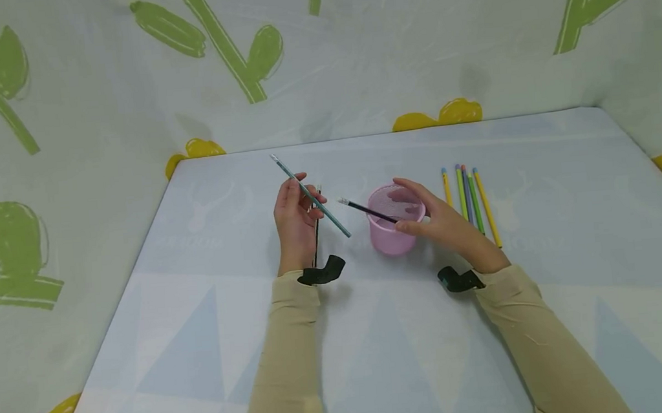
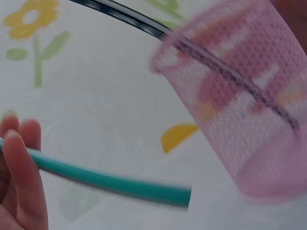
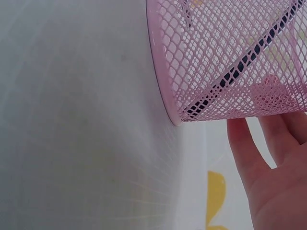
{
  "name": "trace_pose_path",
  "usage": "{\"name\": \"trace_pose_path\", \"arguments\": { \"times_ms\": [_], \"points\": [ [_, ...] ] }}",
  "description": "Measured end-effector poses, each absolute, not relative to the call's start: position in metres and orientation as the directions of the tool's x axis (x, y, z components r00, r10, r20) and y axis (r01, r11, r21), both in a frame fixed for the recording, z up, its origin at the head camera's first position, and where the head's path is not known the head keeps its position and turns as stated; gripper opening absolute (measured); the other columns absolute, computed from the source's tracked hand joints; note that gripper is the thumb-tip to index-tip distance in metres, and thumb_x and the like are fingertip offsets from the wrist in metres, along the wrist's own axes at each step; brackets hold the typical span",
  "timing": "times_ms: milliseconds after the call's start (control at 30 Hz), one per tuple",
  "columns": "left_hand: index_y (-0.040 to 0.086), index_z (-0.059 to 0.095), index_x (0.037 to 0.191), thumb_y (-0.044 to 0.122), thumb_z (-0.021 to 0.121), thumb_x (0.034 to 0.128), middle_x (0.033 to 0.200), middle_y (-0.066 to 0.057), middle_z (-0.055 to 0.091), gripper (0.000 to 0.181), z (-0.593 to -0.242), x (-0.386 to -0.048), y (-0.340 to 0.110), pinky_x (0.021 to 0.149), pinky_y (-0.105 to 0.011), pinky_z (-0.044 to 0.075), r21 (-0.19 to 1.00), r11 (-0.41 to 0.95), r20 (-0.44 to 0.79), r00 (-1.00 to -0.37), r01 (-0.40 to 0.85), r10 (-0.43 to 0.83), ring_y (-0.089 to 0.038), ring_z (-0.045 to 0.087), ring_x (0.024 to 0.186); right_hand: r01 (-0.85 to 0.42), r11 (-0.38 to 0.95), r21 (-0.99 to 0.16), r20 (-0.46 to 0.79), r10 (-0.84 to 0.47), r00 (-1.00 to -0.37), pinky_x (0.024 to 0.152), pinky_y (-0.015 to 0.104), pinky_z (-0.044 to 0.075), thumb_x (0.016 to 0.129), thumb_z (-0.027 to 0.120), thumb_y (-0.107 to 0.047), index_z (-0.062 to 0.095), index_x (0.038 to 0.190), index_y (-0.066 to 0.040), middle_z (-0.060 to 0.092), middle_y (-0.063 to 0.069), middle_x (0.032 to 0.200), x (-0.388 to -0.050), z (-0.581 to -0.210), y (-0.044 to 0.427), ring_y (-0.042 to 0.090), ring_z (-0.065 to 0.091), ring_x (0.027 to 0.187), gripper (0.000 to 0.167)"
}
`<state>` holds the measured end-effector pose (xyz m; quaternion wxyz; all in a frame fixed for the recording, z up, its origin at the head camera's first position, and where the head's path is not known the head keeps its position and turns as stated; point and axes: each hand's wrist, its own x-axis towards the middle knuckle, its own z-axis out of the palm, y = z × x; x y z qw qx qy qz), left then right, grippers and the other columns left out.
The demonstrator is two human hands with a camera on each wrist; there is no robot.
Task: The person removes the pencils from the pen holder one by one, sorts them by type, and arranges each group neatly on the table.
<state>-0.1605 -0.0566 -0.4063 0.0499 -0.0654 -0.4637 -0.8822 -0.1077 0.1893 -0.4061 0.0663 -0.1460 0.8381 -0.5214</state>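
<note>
My left hand (image 1: 293,216) pinches a teal pencil (image 1: 335,221) that slants above the table, its white-tipped end up and away. In the left wrist view the same teal pencil (image 2: 120,184) crosses between the fingers. Beside this hand is another dark pencil (image 1: 316,237), partly hidden by the hand. My right hand (image 1: 449,223) grips a pink mesh pencil cup (image 1: 392,244) at its side, thumb near and fingers beyond. A black pencil (image 1: 363,210) leans inside the cup, its white-tipped end sticking out toward the left. Through the mesh, its dark shaft (image 3: 244,62) reaches the cup's bottom.
Several coloured pencils (image 1: 469,202) lie side by side on the table to the right of the cup, close to the right forearm. The pale patterned table (image 1: 378,358) meets a wall (image 1: 344,76) with printed leaves at the back.
</note>
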Motion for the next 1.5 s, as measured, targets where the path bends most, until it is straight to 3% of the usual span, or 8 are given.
{"name": "trace_pose_path", "arguments": {
  "times_ms": [200,333,467,633,800,1000,1233,1500],
  "points": [
    [0.019,0.058,0.114,0.028,0.048,0.0925,0.085,-0.009,0.056,0.025,-0.410,-0.161,-0.050,0.051,-0.023,0.046,0.979,-0.171,0.107,-0.994,0.107,-0.008,-0.023,0.059,0.074,-0.191,0.384,-0.903,0.066,-0.315,-0.947,0.098,0.053,0.024,0.082,0.062,-0.034,0.023,0.136,-0.042,0.039,-0.009,0.134,-0.108,-0.409,0.191,0.010,0.029,0.125,0.067],
    [0.027,0.057,0.116,0.022,0.050,0.0912,0.088,-0.008,0.060,0.026,-0.415,-0.163,-0.046,0.055,-0.025,0.048,0.999,-0.008,0.043,-0.999,0.043,0.002,-0.021,0.059,0.077,-0.189,0.372,-0.909,0.071,-0.310,-0.948,0.099,0.053,0.023,0.083,0.062,-0.031,0.023,0.135,-0.042,0.039,-0.009,0.134,-0.108,-0.409,0.191,0.010,0.029,0.125,0.067],
    [0.026,0.045,0.128,0.019,0.053,0.0899,0.095,-0.004,0.058,0.040,-0.420,-0.164,-0.044,0.057,-0.026,0.049,0.986,0.162,0.046,-0.999,0.048,0.021,-0.017,0.058,0.079,-0.189,0.369,-0.910,0.070,-0.312,-0.947,0.098,0.054,0.022,0.083,0.062,-0.027,0.023,0.136,-0.041,0.039,-0.007,0.134,-0.108,-0.409,0.191,0.012,0.028,0.126,0.067],
    [0.028,0.026,0.138,0.011,0.053,0.0864,0.108,0.001,0.054,0.061,-0.424,-0.163,-0.040,0.062,-0.028,0.048,0.943,0.321,0.068,-0.995,0.087,0.070,-0.011,0.055,0.084,-0.192,0.363,-0.912,0.075,-0.313,-0.947,0.099,0.053,0.023,0.083,0.062,-0.027,0.023,0.137,-0.039,0.039,-0.008,0.134,-0.108,-0.409,0.191,0.011,0.029,0.126,0.067],
    [0.023,0.041,0.127,0.012,0.053,0.0868,0.116,0.002,0.052,0.043,-0.427,-0.163,-0.038,0.063,-0.029,0.048,0.881,0.453,0.100,-0.989,0.138,0.108,-0.010,0.054,0.085,-0.192,0.367,-0.910,0.073,-0.313,-0.947,0.100,0.053,0.022,0.083,0.061,-0.029,0.023,0.137,-0.039,0.039,-0.009,0.134,-0.109,-0.410,0.191,0.010,0.029,0.125,0.066],
    [0.020,0.061,0.110,0.018,0.052,0.0893,0.109,0.003,0.055,0.023,-0.430,-0.161,-0.038,0.062,-0.027,0.044,0.734,0.660,0.095,-0.986,0.164,0.139,-0.012,0.053,0.081,-0.148,0.367,-0.918,0.032,-0.306,-0.951,0.100,0.053,0.020,0.084,0.060,-0.025,0.024,0.137,-0.036,0.038,-0.005,0.135,-0.104,-0.399,0.187,0.013,0.027,0.127,0.065],
    [0.012,0.062,0.110,0.015,0.052,0.0894,0.112,-0.002,0.056,0.023,-0.434,-0.161,-0.036,0.070,-0.029,0.044,0.632,0.749,0.102,-0.980,0.196,0.171,-0.015,0.052,0.085,-0.149,0.365,-0.919,0.028,-0.317,-0.948,0.101,0.053,0.021,0.086,0.058,-0.020,0.022,0.140,-0.022,0.036,0.004,0.137,-0.094,-0.381,0.181,0.020,0.027,0.127,0.065],
    [0.008,0.057,0.117,0.010,0.053,0.0860,0.129,-0.006,0.046,0.032,-0.429,-0.158,-0.032,0.090,-0.034,0.040,0.491,0.840,0.053,-0.971,0.230,0.235,-0.020,0.047,0.110,-0.175,0.351,-0.920,0.061,-0.315,-0.947,0.100,0.051,0.023,0.084,0.061,-0.029,0.023,0.139,-0.031,0.038,-0.007,0.134,-0.107,-0.407,0.188,0.013,0.031,0.125,0.066]
  ]
}}
